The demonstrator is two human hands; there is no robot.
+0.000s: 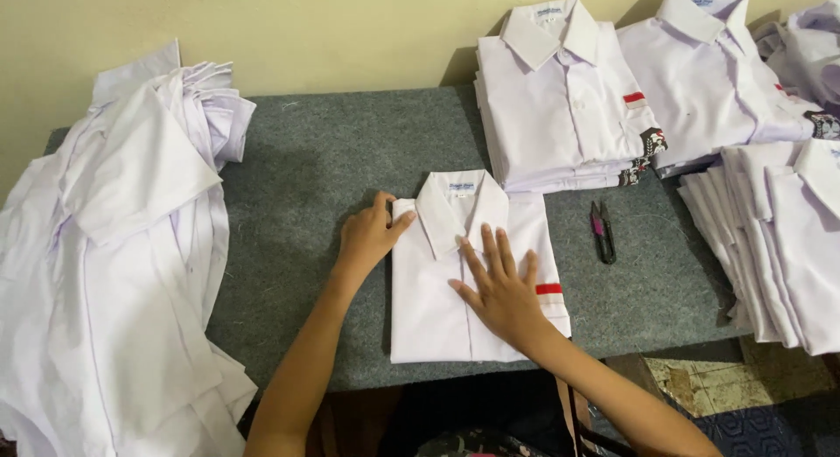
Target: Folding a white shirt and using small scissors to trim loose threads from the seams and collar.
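Observation:
A folded white shirt [433,308] with a collar and a small red stripe on its pocket lies face up on the grey felt table [341,151]. My left hand [367,234] rests at the shirt's upper left corner, fingers curled on its edge by the collar. My right hand [500,291] lies flat, fingers spread, on the shirt's front near the button line.
A heap of unfolded white shirts [122,265] covers the table's left side. Stacks of folded white shirts stand at the back [560,107], back right [709,72] and right [779,247]. Small dark thread snips [602,232] lie right of the shirt.

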